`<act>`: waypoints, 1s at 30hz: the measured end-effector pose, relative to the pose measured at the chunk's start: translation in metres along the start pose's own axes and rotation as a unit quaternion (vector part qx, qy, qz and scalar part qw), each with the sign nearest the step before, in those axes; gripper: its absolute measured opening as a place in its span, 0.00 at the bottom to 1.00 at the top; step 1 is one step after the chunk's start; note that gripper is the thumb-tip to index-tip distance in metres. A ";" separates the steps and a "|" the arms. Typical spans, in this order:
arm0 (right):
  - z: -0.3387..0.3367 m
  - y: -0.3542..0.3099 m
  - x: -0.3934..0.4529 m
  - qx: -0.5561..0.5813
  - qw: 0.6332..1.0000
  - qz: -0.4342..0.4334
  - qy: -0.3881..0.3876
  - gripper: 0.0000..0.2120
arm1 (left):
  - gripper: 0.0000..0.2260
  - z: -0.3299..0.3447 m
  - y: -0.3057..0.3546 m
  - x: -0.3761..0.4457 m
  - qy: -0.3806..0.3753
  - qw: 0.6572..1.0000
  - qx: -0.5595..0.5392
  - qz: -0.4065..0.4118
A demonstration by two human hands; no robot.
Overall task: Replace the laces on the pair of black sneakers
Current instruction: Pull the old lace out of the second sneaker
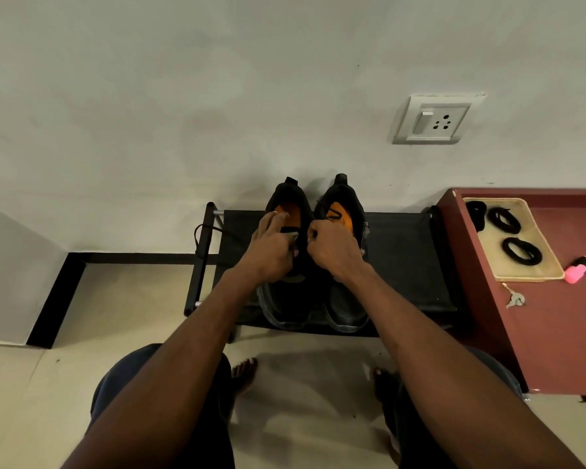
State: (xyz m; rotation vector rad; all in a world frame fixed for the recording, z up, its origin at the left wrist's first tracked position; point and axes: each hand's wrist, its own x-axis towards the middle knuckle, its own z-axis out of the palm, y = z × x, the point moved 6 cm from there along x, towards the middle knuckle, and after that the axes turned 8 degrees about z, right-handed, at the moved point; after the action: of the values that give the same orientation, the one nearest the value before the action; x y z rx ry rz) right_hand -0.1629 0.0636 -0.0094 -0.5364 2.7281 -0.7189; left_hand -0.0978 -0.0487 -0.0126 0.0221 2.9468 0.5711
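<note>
Two black sneakers sit side by side on the low shoe rack (pixel 403 265), heels toward the wall, toes toward the person. Rack is the landmark below.

Left sneaker (pixel 286 299) and right sneaker (pixel 347 306) are mid-rack, touching or nearly so. Both hands work over the left sneaker's throat.

- Left hand (pixel 271 247): fingers mostly extended, lying over the collar and orange insole, tips close together; it seems to steady the tongue. Whether the thumb pinches lace, cannot tell.
- Right hand (pixel 332 248): fingers curled tight into a fist at the gap between the shoes, apparently pinching the black lace (pixel 293 233) near the top eyelets.
- One lace tail (pixel 202 238) loops off past the rack's left end post.

Handling, as a judgement: lace is light, limp, zero stiffness, and snags at eyelets. Grip near the aglet or right at the eyelet, pull in line with the hole. Sneaker is light, with a soft upper that collapses under pressure; brace it at the heel collar or sole, not the toe box. It may slide on the fabric shelf.

Right of the rack: red cabinet (pixel 555 316) carrying a tray (pixel 542 265) with coiled black laces (pixel 521 252), likely the replacements.
</note>
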 end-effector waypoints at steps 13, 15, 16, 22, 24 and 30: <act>-0.001 0.002 -0.001 0.012 1.000 0.006 -0.001 0.06 | 0.08 -0.090 -0.038 -0.051 0.592 0.742 -0.262 -0.176; -0.001 0.001 -0.001 0.007 1.000 0.007 -0.001 0.06 | 0.10 -0.084 -0.034 -0.042 0.543 0.793 -0.234 -0.148; -0.001 0.001 -0.001 0.005 1.000 0.008 0.000 0.06 | 0.12 -0.081 -0.029 -0.034 0.496 0.836 -0.202 -0.119; -0.001 0.001 -0.002 0.004 1.000 0.005 -0.006 0.04 | 0.18 -0.012 0.003 0.001 0.025 0.999 0.035 0.017; -0.001 0.001 -0.002 0.012 1.000 0.009 -0.007 0.05 | 0.18 0.000 -0.002 0.001 -0.040 0.997 0.064 0.008; -0.005 -0.001 -0.003 0.004 1.000 0.009 -0.004 0.05 | 0.07 -0.030 0.004 -0.002 0.140 0.989 -0.036 0.039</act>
State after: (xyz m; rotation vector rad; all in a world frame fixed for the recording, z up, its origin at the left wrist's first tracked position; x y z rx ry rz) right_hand -0.1617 0.0656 -0.0045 -0.5102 2.7175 -0.7217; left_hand -0.1003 -0.0562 0.0170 0.0524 3.2055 0.7486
